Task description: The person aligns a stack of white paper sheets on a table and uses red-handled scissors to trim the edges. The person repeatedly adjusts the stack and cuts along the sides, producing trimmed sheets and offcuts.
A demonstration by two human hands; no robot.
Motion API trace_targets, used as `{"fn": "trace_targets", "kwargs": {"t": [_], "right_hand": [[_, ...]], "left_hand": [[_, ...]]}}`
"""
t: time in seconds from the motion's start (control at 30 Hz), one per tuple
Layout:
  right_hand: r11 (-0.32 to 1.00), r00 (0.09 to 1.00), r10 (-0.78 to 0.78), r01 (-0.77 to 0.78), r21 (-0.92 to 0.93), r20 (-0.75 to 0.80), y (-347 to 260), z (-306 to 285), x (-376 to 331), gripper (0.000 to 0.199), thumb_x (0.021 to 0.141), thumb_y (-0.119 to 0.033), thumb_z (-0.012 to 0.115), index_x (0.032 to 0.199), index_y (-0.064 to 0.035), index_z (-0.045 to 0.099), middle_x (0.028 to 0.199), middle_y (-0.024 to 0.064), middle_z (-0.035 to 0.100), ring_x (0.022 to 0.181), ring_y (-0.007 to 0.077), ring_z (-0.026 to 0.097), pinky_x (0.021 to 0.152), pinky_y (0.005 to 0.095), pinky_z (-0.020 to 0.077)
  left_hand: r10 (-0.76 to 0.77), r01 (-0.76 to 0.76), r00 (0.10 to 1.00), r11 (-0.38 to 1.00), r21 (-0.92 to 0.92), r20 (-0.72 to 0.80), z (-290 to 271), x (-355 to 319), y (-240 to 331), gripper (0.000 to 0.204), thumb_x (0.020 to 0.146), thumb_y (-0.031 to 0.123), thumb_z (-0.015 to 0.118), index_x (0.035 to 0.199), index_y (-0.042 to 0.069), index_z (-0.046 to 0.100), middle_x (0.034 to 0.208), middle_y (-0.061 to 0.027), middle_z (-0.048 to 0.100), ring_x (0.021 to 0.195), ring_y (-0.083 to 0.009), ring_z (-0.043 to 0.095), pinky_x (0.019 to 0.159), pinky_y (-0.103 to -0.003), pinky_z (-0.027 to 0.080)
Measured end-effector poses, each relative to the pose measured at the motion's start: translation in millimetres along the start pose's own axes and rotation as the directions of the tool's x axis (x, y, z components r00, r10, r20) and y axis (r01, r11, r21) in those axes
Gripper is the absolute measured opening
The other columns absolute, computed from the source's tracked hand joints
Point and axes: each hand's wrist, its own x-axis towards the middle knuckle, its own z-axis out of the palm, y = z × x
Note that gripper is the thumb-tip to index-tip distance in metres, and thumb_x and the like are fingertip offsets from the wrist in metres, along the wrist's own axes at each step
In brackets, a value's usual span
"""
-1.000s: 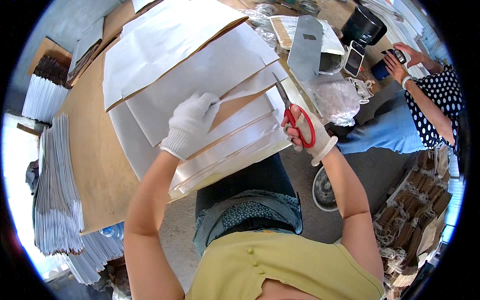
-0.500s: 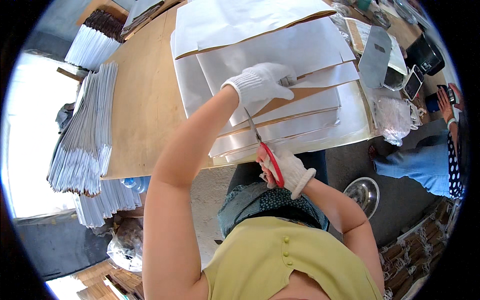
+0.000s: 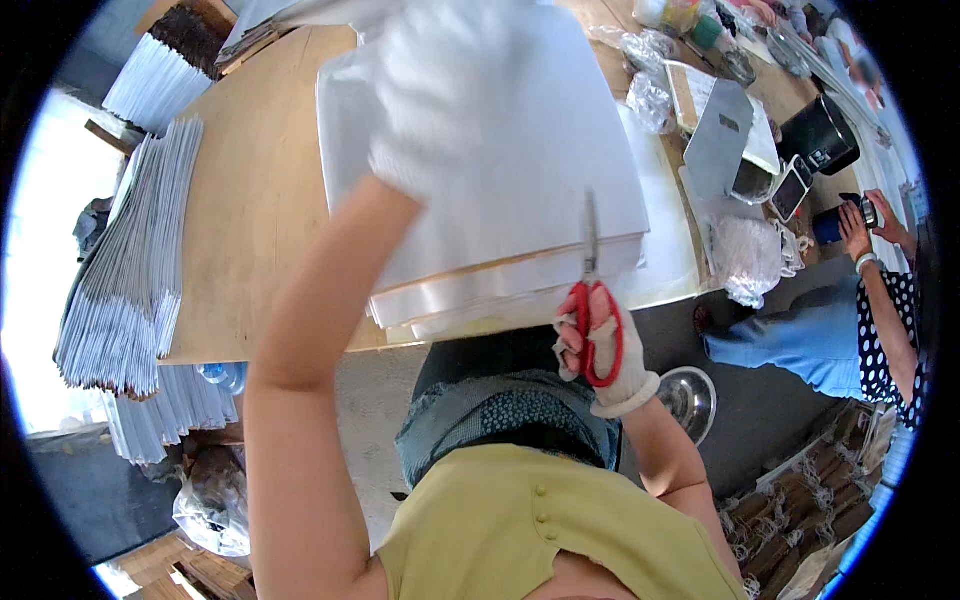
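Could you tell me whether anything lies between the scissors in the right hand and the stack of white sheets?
Nothing visible does. The right hand holds the red-handled scissors with the blades already at the near edge of the stack of white sheets. The left hand is raised over the stack, off the blades' line.

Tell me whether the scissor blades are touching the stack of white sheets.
Touching. In the head view, the scissors, held by the gloved right hand, have their blades lying over the near edge of the stack of white sheets, with no gap visible.
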Motion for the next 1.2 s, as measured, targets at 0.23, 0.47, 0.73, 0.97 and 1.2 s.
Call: {"fn": "trace_targets", "kwargs": {"t": [0.23, 0.47, 0.73, 0.97, 1.2], "right_hand": [[0.983, 0.979, -0.148, 0.161, 0.086, -0.142, -15, -6, 8, 0.054, 0.097, -0.059, 0.04, 0.097, -0.0062, 0.053, 0.059, 0.0, 0.045, 0.043, 0.012, 0.042, 0.041, 0.0237, 0.0347], [0.979, 0.995, -0.098, 0.097, 0.181, -0.003, -5, -12, 20, 0.052, 0.096, -0.052, 0.05, 0.108, -0.0022, 0.053, 0.067, 0.0028, 0.051, 0.05, 0.0152, 0.051, 0.045, 0.0284, 0.0412], [0.982, 0.997, 0.079, -0.076, 0.173, -0.007, -22, -14, 30, 0.06, 0.095, -0.063, 0.041, 0.1, -0.0045, 0.055, 0.059, 0.0014, 0.047, 0.044, 0.0141, 0.046, 0.043, 0.0259, 0.0387], [0.916, 0.938, 0.274, -0.322, 0.238, 0.213, -14, -5, 17, 0.091, 0.078, -0.085, 0.038, 0.105, -0.0001, 0.056, 0.073, 0.0079, 0.051, 0.065, 0.0231, 0.054, 0.061, 0.0368, 0.0453], [0.957, 0.933, 0.238, -0.272, 0.096, 0.271, -13, -19, 21, 0.089, 0.077, -0.083, 0.043, 0.105, 0.0001, 0.056, 0.072, 0.0055, 0.054, 0.06, 0.0194, 0.056, 0.058, 0.0338, 0.0483]], "left_hand": [[0.178, -0.145, 0.944, 0.98, -0.134, 0.277, 92, -90, 82, 0.067, 0.08, 0.041, 0.062, 0.136, 0.007, 0.046, 0.14, -0.0188, 0.041, 0.132, -0.037, 0.036, 0.113, -0.051, 0.023], [0.028, -0.007, 0.985, 0.993, -0.12, 0.169, 128, -53, 103, 0.056, 0.084, 0.026, 0.053, 0.136, 0.006, 0.046, 0.14, -0.0207, 0.043, 0.135, -0.0367, 0.034, 0.117, -0.052, 0.017], [-0.208, 0.222, 0.975, 0.936, -0.274, 0.08, 82, -79, 81, 0.044, 0.077, 0.027, 0.068, 0.116, 0.007, 0.058, 0.123, -0.0119, 0.055, 0.119, -0.0313, 0.049, 0.104, -0.046, 0.035], [-0.192, 0.216, 0.967, 0.966, -0.14, 0.166, 46, -105, 57, 0.042, 0.073, 0.028, 0.074, 0.108, 0.011, 0.061, 0.106, -0.0077, 0.056, 0.102, -0.028, 0.054, 0.086, -0.043, 0.043], [-0.217, 0.23, 0.958, 0.972, -0.054, 0.187, 46, -92, 65, 0.046, 0.072, 0.033, 0.075, 0.109, 0.011, 0.06, 0.098, -0.0088, 0.054, 0.096, -0.0288, 0.054, 0.081, -0.043, 0.043]]}}
